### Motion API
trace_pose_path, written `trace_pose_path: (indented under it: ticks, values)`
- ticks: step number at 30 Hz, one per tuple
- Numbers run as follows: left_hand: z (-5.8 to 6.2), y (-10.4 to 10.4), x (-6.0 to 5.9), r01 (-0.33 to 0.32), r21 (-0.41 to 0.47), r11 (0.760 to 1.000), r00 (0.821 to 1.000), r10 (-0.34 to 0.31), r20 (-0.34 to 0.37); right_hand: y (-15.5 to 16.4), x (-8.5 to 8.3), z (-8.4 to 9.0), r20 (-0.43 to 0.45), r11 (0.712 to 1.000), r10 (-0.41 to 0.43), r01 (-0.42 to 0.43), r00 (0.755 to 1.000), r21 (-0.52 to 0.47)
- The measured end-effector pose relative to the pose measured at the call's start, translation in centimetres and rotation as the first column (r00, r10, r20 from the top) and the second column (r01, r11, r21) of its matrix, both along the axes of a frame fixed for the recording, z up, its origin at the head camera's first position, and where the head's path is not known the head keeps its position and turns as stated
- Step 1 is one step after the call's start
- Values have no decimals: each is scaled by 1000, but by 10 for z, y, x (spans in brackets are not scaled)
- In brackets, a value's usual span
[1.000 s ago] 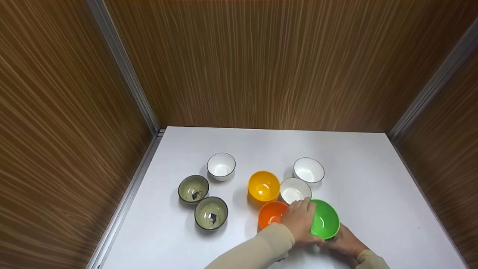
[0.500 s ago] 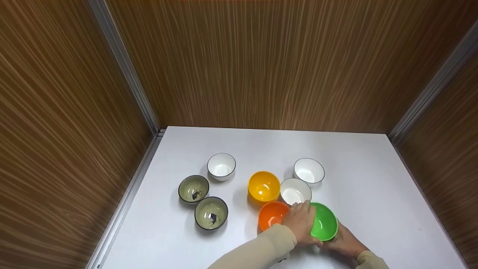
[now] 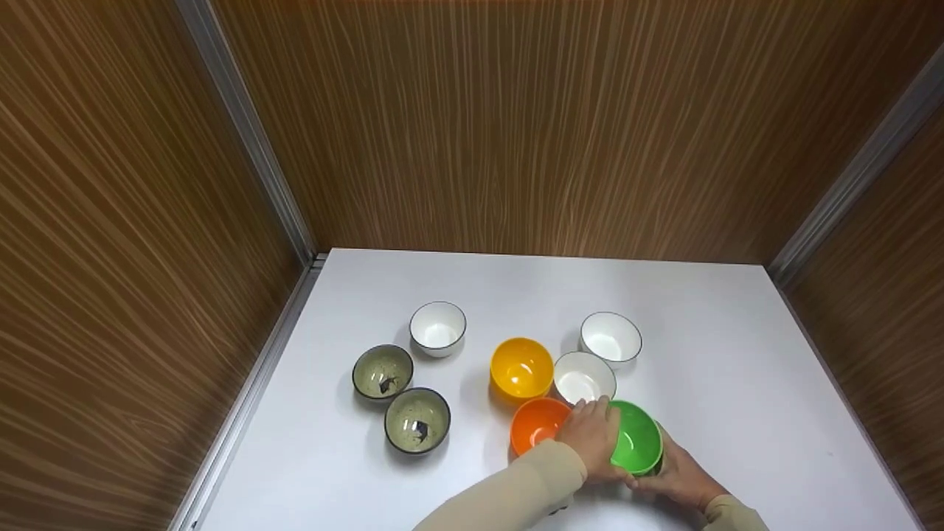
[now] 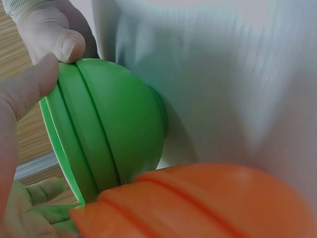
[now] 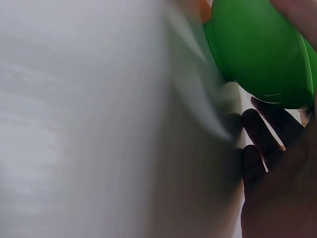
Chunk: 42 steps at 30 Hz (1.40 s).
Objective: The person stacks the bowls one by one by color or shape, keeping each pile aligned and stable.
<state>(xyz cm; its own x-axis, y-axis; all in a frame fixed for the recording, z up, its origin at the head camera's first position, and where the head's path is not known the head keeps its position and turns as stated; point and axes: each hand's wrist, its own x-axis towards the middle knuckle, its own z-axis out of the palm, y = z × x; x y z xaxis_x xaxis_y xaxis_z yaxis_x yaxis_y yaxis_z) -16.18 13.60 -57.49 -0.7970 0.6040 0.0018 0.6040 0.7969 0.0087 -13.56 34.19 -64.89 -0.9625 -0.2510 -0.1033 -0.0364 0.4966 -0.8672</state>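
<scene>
A green bowl (image 3: 637,442) is held between both hands near the table's front edge, tipped a little, its side against an orange bowl (image 3: 536,423). My left hand (image 3: 594,436) grips its left rim, thumb (image 4: 27,89) outside and fingers (image 4: 34,214) inside. My right hand (image 3: 675,476) holds its right side low down, fingers (image 5: 265,144) curled under it. In the left wrist view the green bowl (image 4: 116,129) touches the orange bowl (image 4: 208,203). The right wrist view shows the green bowl (image 5: 257,49) from below.
A yellow bowl (image 3: 521,366) and a white bowl (image 3: 583,376) stand just behind. Two more white bowls (image 3: 610,337) (image 3: 437,326) sit further back. Two speckled dark-rimmed bowls (image 3: 381,371) (image 3: 417,419) are at the left. Wooden walls close in the white table (image 3: 737,354).
The green bowl has come down and slightly left with both hands on it, closer to the orange bowl. The other bowls have not moved.
</scene>
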Motion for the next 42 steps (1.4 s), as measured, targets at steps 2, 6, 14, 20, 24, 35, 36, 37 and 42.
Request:
trace_pose_path:
  ticks: [2,6,14,20,24,35,36,37,42]
  values:
    - [1,0,0,1,-13,1000,1000,-1,3,0,0,0,-5,1000,3,-3,1000,7]
    - [2,0,1,2,-28,1000,1000,-1,25,0,0,1,4,1000,5,-5,1000,16]
    - [2,-1,2,4,-36,999,997,-1,75,0,1,2,28,1000,9,-10,1000,23]
    - [3,-1,4,3,-33,999,996,0,84,2,-1,2,-65,998,48,-45,997,48]
    - [3,-1,4,5,-35,999,996,-1,87,2,-1,5,-97,996,49,-41,994,77]
    - [4,-2,3,11,-29,1000,995,-8,100,-1,-2,8,-47,995,11,-6,999,103]
    - [4,-2,3,9,-29,1000,995,-6,102,-1,-2,8,-38,995,12,-8,999,101]
    - [4,-2,3,6,-29,1000,995,-3,104,-1,-3,7,-32,995,12,-9,999,98]
    - [5,-6,5,2,-7,1000,993,-1,114,0,-3,7,-27,997,24,-22,999,71]
